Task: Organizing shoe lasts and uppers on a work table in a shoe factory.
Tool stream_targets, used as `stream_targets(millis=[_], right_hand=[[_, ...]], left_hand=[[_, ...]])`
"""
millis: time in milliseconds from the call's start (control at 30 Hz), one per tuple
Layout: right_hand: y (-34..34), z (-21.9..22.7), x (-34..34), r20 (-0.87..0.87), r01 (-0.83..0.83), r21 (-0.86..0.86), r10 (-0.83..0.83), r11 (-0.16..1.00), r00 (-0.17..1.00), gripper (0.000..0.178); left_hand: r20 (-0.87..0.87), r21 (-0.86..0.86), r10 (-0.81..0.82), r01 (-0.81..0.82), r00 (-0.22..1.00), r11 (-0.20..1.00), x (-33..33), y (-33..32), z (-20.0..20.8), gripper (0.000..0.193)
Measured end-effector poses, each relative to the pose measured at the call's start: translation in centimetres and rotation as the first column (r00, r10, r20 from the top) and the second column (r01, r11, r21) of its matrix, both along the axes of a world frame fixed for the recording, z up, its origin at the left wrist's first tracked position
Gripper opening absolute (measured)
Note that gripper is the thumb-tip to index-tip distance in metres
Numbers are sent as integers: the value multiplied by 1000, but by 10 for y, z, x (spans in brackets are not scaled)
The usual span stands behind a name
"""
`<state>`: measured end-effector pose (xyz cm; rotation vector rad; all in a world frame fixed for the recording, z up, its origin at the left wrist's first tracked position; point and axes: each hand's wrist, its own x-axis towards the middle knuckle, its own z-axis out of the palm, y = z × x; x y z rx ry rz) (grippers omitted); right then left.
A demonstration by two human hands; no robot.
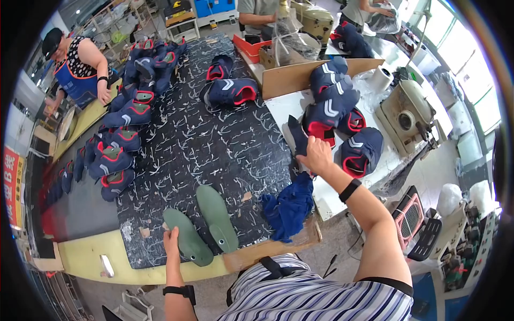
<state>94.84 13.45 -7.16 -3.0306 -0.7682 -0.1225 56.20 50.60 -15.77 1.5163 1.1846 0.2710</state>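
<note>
Two green shoe lasts lie side by side on the dark worktop in front of me. My left hand (171,244) is closed around the outer edge of the left shoe last (187,236); part of its grip is hidden beneath. The right shoe last (217,216) lies untouched beside it. Reaching out to the right, my right hand (318,155) grips the edge of a navy shoe upper (299,135) with red lining, at the front of a pile on the white table. Another navy upper (362,152) with pale chevrons lies just right of that hand.
A crumpled blue cloth (289,206) lies at the worktop's near right corner. Rows of navy uppers (128,115) line its left side. Two more uppers (230,91) lie at the far end. A sewing machine (409,115) stands right. A co-worker (83,69) stands at the far left.
</note>
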Motion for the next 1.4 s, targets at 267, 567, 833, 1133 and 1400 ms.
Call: stream_targets(millis=[267,567,833,1133,1400], right_hand=[[-13,-19,-25,99,3,170,-20,985,995,53],[-12,-25,-31,134,-108,210,80,972,988,52],[-8,-28,-39,154,-157,233,123,960,980,46],[-8,-28,-37,111,-160,281,133,946,985,43],[-10,-31,-41,140,-203,257,171,945,975,41]], left_hand=[[18,16,52,-52,998,998,1,-4,-3,46],[-12,-22,46,-46,999,999,1,-1,-2,46],[70,-86,52,-46,996,995,6,-6,6,41],[94,-79,83,-75,992,994,0,-2,-7,41],[44,-34,53,-52,998,998,-2,1,-9,42]])
